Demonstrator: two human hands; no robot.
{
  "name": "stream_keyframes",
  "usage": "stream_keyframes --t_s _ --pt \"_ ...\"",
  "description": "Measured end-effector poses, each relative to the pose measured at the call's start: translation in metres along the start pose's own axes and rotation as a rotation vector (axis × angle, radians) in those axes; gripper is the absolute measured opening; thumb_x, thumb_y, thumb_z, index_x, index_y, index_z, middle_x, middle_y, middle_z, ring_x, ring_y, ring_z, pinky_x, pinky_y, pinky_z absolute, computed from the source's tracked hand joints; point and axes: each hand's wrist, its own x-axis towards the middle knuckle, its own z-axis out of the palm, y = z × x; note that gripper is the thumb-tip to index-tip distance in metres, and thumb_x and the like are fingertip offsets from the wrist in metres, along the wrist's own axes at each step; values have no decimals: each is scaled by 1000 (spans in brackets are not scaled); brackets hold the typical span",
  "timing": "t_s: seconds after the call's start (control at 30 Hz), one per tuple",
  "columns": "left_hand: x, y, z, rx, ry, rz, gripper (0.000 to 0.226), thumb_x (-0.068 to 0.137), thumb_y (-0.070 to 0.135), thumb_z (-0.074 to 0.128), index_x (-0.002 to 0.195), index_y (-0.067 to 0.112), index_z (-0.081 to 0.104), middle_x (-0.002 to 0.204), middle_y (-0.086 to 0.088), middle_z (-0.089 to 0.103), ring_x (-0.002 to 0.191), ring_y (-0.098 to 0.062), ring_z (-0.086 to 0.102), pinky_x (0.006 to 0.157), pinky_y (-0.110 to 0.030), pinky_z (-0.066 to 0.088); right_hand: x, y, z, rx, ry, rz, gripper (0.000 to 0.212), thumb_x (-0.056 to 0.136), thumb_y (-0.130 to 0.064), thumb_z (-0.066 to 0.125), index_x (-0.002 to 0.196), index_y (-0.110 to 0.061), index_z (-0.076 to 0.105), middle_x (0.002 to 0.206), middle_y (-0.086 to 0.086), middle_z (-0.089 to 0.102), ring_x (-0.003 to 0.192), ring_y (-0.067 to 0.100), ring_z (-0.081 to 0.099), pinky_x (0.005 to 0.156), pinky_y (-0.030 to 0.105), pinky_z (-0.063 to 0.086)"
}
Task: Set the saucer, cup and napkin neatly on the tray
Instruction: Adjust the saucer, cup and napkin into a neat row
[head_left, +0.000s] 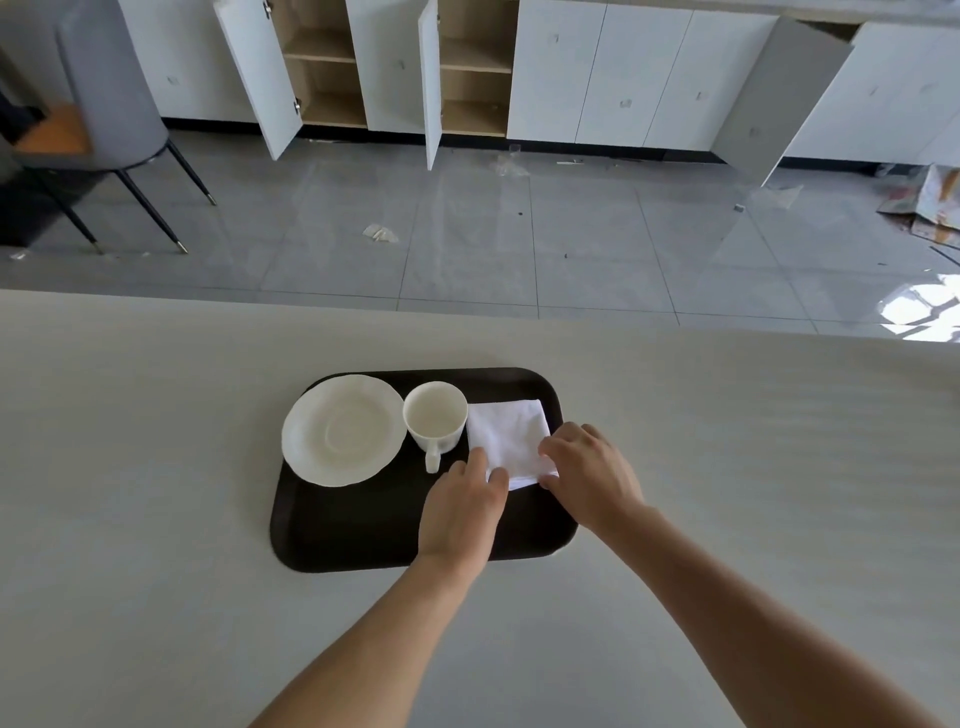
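A dark tray (358, 530) lies on the pale table. On its far left sits a white saucer (343, 437), its edge over the tray's left rim. A white cup (435, 415) stands upright beside the saucer, handle toward me. A folded white napkin (511, 439) lies on the tray's far right. My left hand (462, 512) grips the napkin's near left corner with its fingertips. My right hand (592, 475) grips the napkin's near right corner, covering part of it.
The pale table (156, 493) extends widely on all sides of the tray. Beyond its far edge is a grey tiled floor, white cabinets with open doors (431, 83), and a grey chair (109, 104) at the far left.
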Motion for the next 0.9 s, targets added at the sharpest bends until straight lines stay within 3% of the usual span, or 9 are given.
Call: stream_keyframes --t_s 0.1,0.3,0.4,0.5,0.63,0.8,0.9 --pt "6 -2 1 -18 3 -4 26 62 -8 74 76 10 62 83 -7 58 56 -20 52 44 -29 43 1 2 2 -22 30 4 23 85 -31 69 103 -17 64 104 -1 64 100 23 55 63 35 53" --pt "19 -1 0 -71 -8 -45 22 69 -12 67 79 7 61 88 -10 58 67 -24 59 51 -35 50 10 4 7 27 57 32 23 88 -32 66 104 -15 64 104 0 64 100 24 55 65 37 55" --pt "24 0 5 -81 -39 -61 22 80 -7 60 94 10 60 101 -9 56 79 -23 59 65 -34 52 15 3 7 41 66 42 22 89 -30 65 102 -13 64 103 2 64 99 25 54 65 39 55" --pt "22 3 11 -56 -16 -61 24 86 5 58 110 10 59 106 -9 56 81 -22 59 69 -33 53 17 4 8 41 75 34 19 89 -27 65 100 -12 64 103 3 64 99 26 54 63 37 54" --pt "13 3 23 -64 5 -50 50 86 22 55 132 4 50 124 -14 54 96 -28 58 84 -39 53 18 6 10 18 81 34 18 89 -28 62 100 -14 64 105 0 63 101 25 53 61 34 51" --pt "5 2 32 -94 40 -38 58 86 28 56 139 7 46 144 -19 45 118 -30 55 100 -39 49 20 7 10 -19 86 3 16 88 -27 63 97 -14 62 102 1 62 98 25 52 57 30 42" --pt "3 0 34 -87 49 -22 59 87 29 56 140 6 44 146 -20 43 130 -34 49 108 -41 44 22 9 9 -3 72 -2 19 88 -28 65 100 -14 63 107 1 62 102 25 52 60 31 43"
